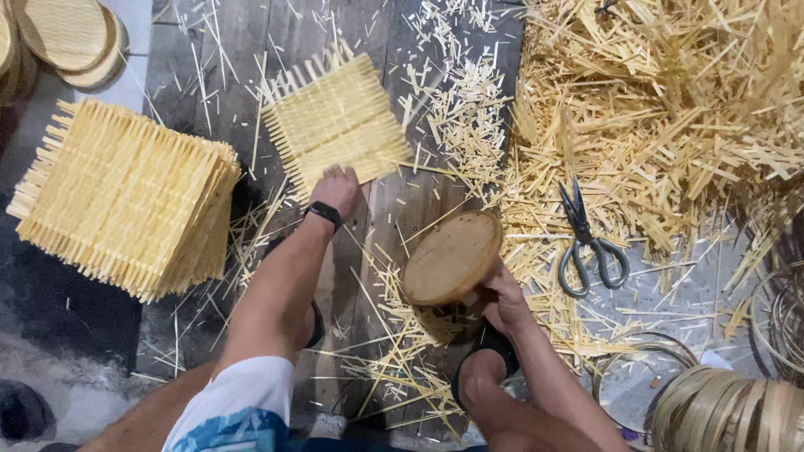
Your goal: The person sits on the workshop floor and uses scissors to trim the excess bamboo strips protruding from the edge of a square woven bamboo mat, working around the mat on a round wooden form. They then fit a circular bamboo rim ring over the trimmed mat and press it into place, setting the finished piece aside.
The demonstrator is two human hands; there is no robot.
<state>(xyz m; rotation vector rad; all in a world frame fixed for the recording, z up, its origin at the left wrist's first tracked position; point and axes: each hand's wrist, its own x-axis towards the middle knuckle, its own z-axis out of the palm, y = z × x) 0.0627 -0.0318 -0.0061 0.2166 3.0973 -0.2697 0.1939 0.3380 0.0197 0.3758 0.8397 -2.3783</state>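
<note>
Listing contents of a dark plank floor (394, 209) seen from above:
Left hand (337, 189): fingers closed on the near edge of a single square mat of pale woven bamboo strips (335, 117), which lies flat on the planks toward the far edge of the floor.
Right hand (501, 295): gripping from below a round, brown wooden disc-shaped form (450, 256), held tilted above the planks, near the floor's middle.
Hands: well apart, each clamped on its own item.
Stack of square woven bamboo mats (126, 197): at the left edge, piled evenly.
Round woven bamboo trays (67, 38): far left corner, overlapping.
Grey-handled scissors (590, 243): right of the disc, lying shut among cuttings.
Heap of loose pale bamboo offcuts (670, 109): far right corner.
Coiled bamboo strip hoops (720, 410): near right corner.
Black wristband (324, 214): on the left wrist.
</note>
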